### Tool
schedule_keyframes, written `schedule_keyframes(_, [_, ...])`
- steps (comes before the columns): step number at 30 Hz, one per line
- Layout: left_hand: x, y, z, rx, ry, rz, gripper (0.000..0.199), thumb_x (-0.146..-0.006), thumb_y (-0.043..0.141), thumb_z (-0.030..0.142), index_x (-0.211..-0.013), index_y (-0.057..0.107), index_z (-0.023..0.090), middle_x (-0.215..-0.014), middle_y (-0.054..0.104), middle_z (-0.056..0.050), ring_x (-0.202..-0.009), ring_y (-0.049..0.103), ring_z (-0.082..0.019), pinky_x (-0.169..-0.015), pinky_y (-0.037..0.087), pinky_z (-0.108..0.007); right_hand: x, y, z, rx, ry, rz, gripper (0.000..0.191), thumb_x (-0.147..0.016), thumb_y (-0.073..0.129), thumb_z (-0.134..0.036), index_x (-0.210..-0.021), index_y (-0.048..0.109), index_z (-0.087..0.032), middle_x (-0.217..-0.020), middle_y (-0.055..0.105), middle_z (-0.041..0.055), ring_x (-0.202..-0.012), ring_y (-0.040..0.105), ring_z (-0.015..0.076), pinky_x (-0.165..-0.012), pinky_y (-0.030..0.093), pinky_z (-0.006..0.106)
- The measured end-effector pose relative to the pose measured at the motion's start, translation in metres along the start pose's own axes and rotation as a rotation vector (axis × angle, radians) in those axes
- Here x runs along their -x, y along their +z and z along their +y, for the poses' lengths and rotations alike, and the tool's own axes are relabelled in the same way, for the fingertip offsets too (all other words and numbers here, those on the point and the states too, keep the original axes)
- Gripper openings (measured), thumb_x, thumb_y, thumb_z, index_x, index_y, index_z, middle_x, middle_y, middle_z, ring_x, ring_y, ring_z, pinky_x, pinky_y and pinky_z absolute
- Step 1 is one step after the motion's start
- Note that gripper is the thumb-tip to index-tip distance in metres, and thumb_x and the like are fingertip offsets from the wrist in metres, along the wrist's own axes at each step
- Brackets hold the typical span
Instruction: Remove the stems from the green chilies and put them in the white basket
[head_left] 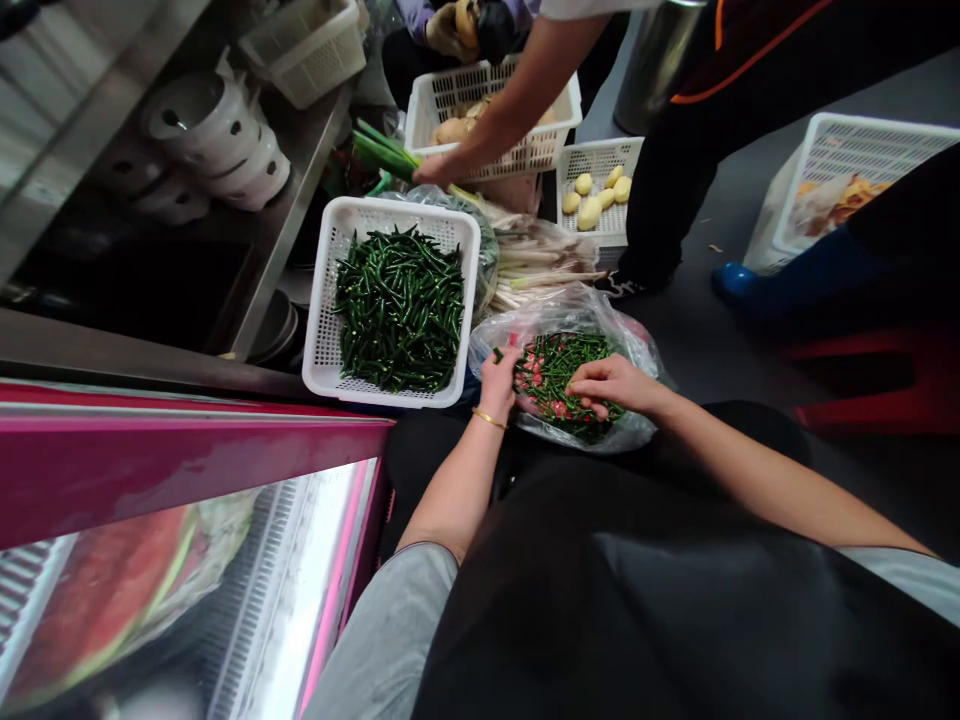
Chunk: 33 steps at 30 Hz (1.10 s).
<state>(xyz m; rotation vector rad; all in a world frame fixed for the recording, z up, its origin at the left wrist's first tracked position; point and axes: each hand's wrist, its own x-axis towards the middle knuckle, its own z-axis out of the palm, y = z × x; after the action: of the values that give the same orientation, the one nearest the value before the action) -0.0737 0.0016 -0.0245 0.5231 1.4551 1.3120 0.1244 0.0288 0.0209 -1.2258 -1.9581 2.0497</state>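
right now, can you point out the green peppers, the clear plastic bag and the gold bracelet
Green peppers (pixel 401 308): head view, middle of the heap in the white basket (pixel 390 398).
Clear plastic bag (pixel 576 308): head view, its far side.
Gold bracelet (pixel 490 418): head view, middle of the visible band.

1. Far side: white crate (pixel 551 150) holding brown, unpeeled potatoes (pixel 452 130).
2. Just beside it, a smaller white basket (pixel 570 165); several peeled yellow potatoes (pixel 589 213) inside.
3. Nearer me than both: heap of long pale stalks (pixel 536 255), spring-onion-like.
4. Steel cylinder (pixel 652 75) upright behind the peeled lot.
5. Right: tall white crate (pixel 870 145), yellowish-brown scraps (pixel 847 205) in it. Blue boot (pixel 787 275) near; red stool (pixel 915 385), blurred.
6. Left: metal shelf (pixel 300 190), stacked white vessels (pixel 240 150) with holed sides, white bin (pixel 315 50) at far end.
7. Near left: pink-edged case (pixel 187 460), lit; cut watermelon (pixel 112 580), red flesh showing, blurred.
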Motion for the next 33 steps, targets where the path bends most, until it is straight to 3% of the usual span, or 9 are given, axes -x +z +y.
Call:
schedule_keyframes(3, [-0.005,-0.004,0.009,0.250,-0.263,-0.042,0.019,-0.067,0.065,0.022,-0.066,0.047,0.018,-0.055,0.053,0.004,-0.045,0.046,-0.007,-0.046,0.035,-0.020,-0.007,-0.017,0.009,0.429,0.129,-0.093,0.045,-0.082,0.056,-0.059,-0.087,0.071,-0.016,-0.071,0.070,0.0057,-0.059,0.063,0.0160,-0.056,0.047,0.026])
schedule_keyframes(6, [-0.002,-0.007,0.014,0.334,-0.338,-0.184,0.023,-0.060,0.066,0.018,-0.077,0.051,0.017,-0.064,0.062,0.001,-0.054,0.058,-0.011,-0.049,0.041,-0.020,-0.035,-0.027,0.016,0.910,0.184,0.160,0.041,-0.089,0.051,-0.051,-0.094,0.073,-0.017,-0.089,0.073,0.0114,-0.084,0.067,0.0223,-0.070,0.048,0.029])
schedule_keyframes(8, [0.001,-0.011,0.014,0.350,-0.332,-0.258,0.035,-0.056,0.065,0.013,-0.089,0.054,0.018,-0.067,0.064,0.001,-0.058,0.061,-0.013,-0.054,0.046,-0.022,-0.058,-0.026,0.017,1.051,0.202,0.298,0.041,-0.092,0.047,-0.048,-0.106,0.071,-0.017,-0.106,0.071,0.0138,-0.096,0.066,0.0243,-0.074,0.047,0.030])
schedule_keyframes(11, [0.003,-0.015,0.014,0.364,-0.323,-0.308,0.048,-0.055,0.062,0.010,-0.103,0.057,0.017,-0.067,0.064,0.002,-0.058,0.061,-0.013,-0.057,0.049,-0.024,-0.075,-0.020,0.013,1.149,0.230,0.221,0.034,-0.092,0.048,-0.037,-0.111,0.069,-0.019,-0.113,0.069,0.0124,-0.098,0.066,0.0237,-0.072,0.046,0.029])
schedule_keyframes(16, [-0.001,-0.014,0.015,0.400,-0.325,-0.309,0.034,-0.065,0.069,0.021,-0.097,0.058,0.016,-0.061,0.058,0.003,-0.054,0.058,-0.011,-0.056,0.048,-0.024,-0.058,-0.025,0.003,1.311,0.253,-0.081,0.025,-0.081,0.062,-0.027,-0.100,0.074,-0.017,-0.101,0.071,0.0136,-0.090,0.066,0.0254,-0.067,0.045,0.028])
schedule_keyframes(20, [-0.003,-0.010,0.014,0.334,-0.340,-0.349,0.033,-0.064,0.075,0.025,-0.091,0.057,0.017,-0.061,0.058,0.003,-0.053,0.058,-0.011,-0.052,0.046,-0.023,-0.063,-0.012,-0.005,1.352,0.047,0.091,0.034,-0.092,0.048,-0.028,-0.119,0.067,-0.021,-0.112,0.065,0.0162,-0.095,0.064,0.0245,-0.072,0.044,0.030])
schedule_keyframes(26, [-0.001,-0.015,0.013,0.219,-0.350,-0.289,0.041,-0.064,0.079,0.023,-0.100,0.062,0.014,-0.057,0.059,0.003,-0.044,0.049,-0.006,-0.044,0.034,-0.019,-0.084,-0.006,0.002,1.333,-0.013,0.084,0.038,-0.097,0.035,-0.026,-0.104,0.070,-0.013,-0.105,0.063,0.0178,-0.093,0.062,0.0245,-0.071,0.042,0.030])
schedule_keyframes(30, [-0.004,-0.008,0.010,0.223,-0.438,-0.289,0.018,-0.067,0.074,0.017,-0.079,0.062,0.010,-0.057,0.059,0.000,-0.046,0.050,-0.006,-0.043,0.033,-0.018,-0.062,-0.022,0.009,1.283,-0.031,0.199,0.040,-0.100,0.030,-0.032,-0.114,0.065,-0.018,-0.107,0.062,0.0124,-0.082,0.062,0.0193,-0.065,0.039,0.027])
schedule_keyframes(33, [-0.006,-0.006,0.011,0.320,-0.502,-0.243,0.009,-0.069,0.067,0.012,-0.070,0.058,0.012,-0.058,0.060,-0.002,-0.048,0.052,-0.007,-0.044,0.038,-0.017,-0.060,-0.015,0.013,1.314,-0.073,0.142,0.039,-0.099,0.031,-0.028,-0.121,0.063,-0.021,-0.110,0.060,0.0128,-0.088,0.061,0.0205,-0.065,0.039,0.027])
